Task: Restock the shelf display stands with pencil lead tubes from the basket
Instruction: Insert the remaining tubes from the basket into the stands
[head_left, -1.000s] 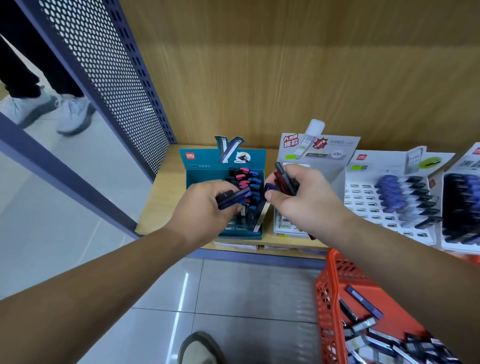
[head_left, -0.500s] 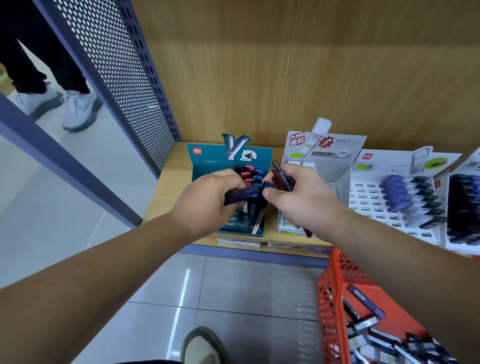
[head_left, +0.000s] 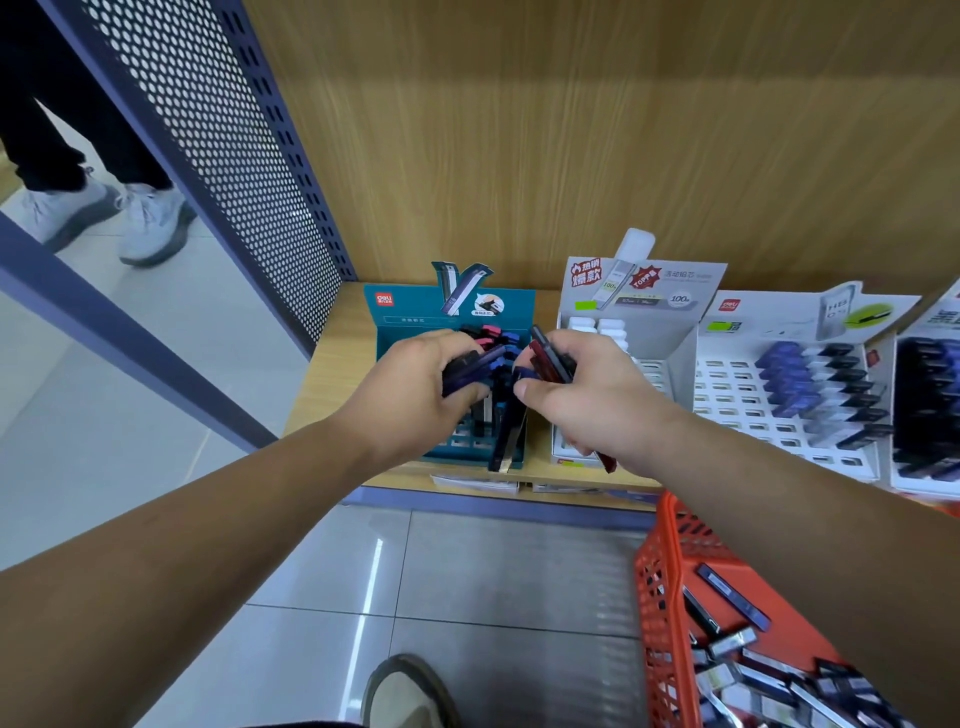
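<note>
Two fists at my teal stand (head_left: 402, 312) | left hand (head_left: 415, 387) fingers (head_left: 448, 340) curled round blue tubes (head_left: 480, 365) | right hand (head_left: 589, 397) gripping red tubes (head_left: 544, 354)

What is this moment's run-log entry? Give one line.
left hand: grips blue lead tubes | right hand: grips red lead tubes | over: teal display stand | orange basket: loose tubes inside

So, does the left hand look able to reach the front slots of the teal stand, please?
Probably yes: the left hand, gripping blue tubes, is directly over the teal stand; nothing blocks those slots.
</note>
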